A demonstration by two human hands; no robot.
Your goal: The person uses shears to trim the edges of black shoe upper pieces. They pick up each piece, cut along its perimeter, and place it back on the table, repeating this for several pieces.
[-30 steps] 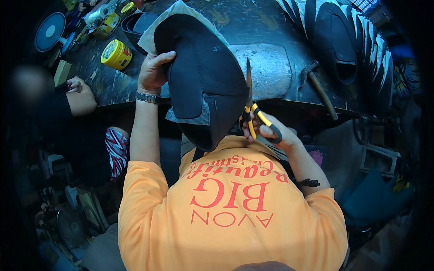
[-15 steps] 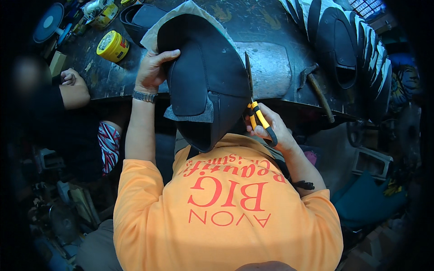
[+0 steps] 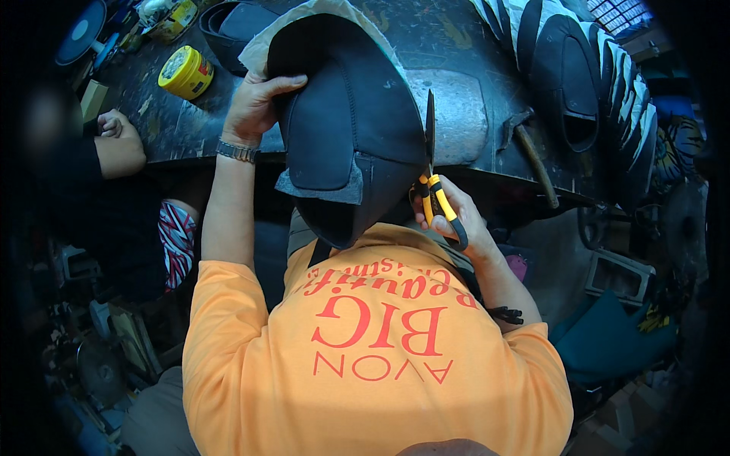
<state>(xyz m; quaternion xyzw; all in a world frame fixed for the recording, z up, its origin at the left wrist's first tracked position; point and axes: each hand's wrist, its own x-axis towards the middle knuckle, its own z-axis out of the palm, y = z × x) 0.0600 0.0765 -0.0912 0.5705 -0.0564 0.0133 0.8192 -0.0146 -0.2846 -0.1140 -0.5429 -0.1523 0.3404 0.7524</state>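
Scissors with yellow-and-black handles and slim dark blades (image 3: pixel 436 196) sit in the right hand (image 3: pixel 461 216), whose fingers are wrapped around the grips, the blades pointing away from the body and close to each other. They stand along the right edge of a large black fabric shoe upper with curved stitched seams (image 3: pixel 315 125); from this angle it is hard to say whether any material lies between the blades.

The left hand (image 3: pixel 257 102) holds the upper at its upper left edge, thumb across the dark face, the other fingers largely hidden behind. The upper is held up in front of the orange printed T-shirt (image 3: pixel 372 323), its wide rounded end toward the dark, scuffed worktable (image 3: pixel 395 26) and its dark opening toward the body. Whitish lining (image 3: pixel 266 42) shows along the far rim, and a grey textured flap (image 3: pixel 327 191) edges the opening.

On the table, beyond the scissors, lies a pale grey slab (image 3: pixel 456 114), with a wooden-handled hammer (image 3: pixel 534 156) to its right. Farther right stands a row of similar black uppers with whitish linings (image 3: pixel 563 68). A yellow tub (image 3: pixel 186 74) is left of the left hand.
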